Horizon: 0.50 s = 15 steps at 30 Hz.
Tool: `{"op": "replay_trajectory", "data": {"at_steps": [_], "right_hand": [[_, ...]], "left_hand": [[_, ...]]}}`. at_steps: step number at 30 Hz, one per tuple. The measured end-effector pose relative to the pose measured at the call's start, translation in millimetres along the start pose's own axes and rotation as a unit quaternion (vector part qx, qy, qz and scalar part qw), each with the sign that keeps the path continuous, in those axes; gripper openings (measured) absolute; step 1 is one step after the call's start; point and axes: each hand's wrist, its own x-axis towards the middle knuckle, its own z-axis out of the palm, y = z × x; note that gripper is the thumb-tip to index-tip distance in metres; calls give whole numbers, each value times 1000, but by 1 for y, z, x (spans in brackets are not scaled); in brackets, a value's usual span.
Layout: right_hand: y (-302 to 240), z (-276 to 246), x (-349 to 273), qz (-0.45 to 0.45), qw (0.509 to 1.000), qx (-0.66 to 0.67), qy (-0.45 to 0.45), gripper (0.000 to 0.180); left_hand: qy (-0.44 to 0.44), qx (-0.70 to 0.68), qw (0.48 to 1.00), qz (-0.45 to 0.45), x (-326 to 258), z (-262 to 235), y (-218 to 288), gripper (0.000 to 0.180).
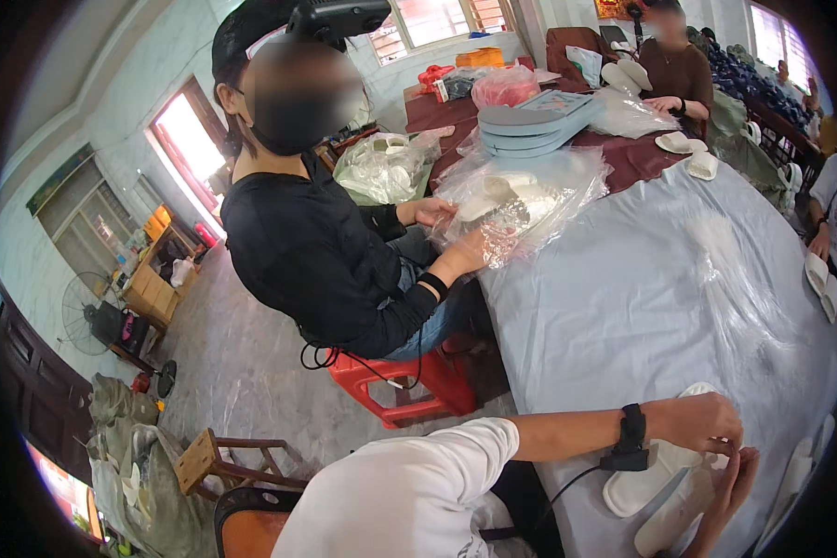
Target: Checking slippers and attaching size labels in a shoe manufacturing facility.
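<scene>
My left hand (696, 423), with a black band and cable at the wrist, reaches over a pair of white slippers. Its fingers are pinched together at the tips. My right hand (730, 493) comes up from the lower edge, fingers pressed together and meeting the left fingertips. Whatever lies between them is too small to make out. Below my left wrist a white slipper (631, 485) lies on the grey-blue cloth. Another white slipper (671, 516) lies beside my right hand, partly covered by it. Part of a further white slipper (700, 389) shows behind my left hand.
Clear plastic bags (744, 288) lie across the cloth-covered table (586, 325). A co-worker in black (316, 251) on a red stool (405, 386) handles a clear bag of slippers (521, 200). Grey-blue flat pieces (530, 126) are stacked beyond. More slippers (820, 284) lie at the right edge.
</scene>
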Motion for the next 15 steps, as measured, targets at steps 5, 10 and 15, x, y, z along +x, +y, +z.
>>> {"op": "replay_trajectory", "data": {"at_steps": [5, 10, 15], "right_hand": [[1, -7, 2, 2, 999, -10, -53, 17], [6, -11, 2, 8, 998, -10, -57, 16], [11, -7, -2, 9, 999, 3, -40, 14]], "left_hand": [[80, 15, 996, 37, 0, 2, -3, 10], [65, 53, 991, 100, 1, 2, -9, 10], [22, 62, 995, 79, -1, 4, -6, 10]]}}
